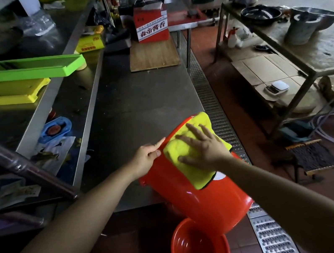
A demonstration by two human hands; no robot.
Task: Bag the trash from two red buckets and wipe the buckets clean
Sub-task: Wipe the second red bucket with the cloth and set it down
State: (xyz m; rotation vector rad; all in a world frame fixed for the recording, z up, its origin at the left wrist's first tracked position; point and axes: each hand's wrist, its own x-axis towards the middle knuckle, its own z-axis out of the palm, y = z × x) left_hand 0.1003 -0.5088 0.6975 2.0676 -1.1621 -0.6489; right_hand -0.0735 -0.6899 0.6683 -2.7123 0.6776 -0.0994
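- One red bucket [205, 199] lay tipped on its side at the near edge of the steel table [139, 100], at about 6 o'clock in the view, its mouth turned toward 11 o'clock. Tipped this way, its outer wall faced up, probably so that it could be wiped.
- The second bucket [199, 251] stood upright on the floor just below it, at 6 o'clock. Its inside looked bare, so the trash was probably already out.
- The left hand [147, 157] gripped the tipped bucket's rim from 9 o'clock, thumb and fingers curled over the edge, apparently to stop it rolling.
- The right hand [202, 145] lay flat with fingers spread wide, pressing a yellow cloth [178, 148] against the bucket wall; it clasped nothing.
- The cloth draped over the wall from 12 o'clock, near the rim, down toward 6 o'clock.
- The two hands were close together but apart, with the cloth's edge between them.
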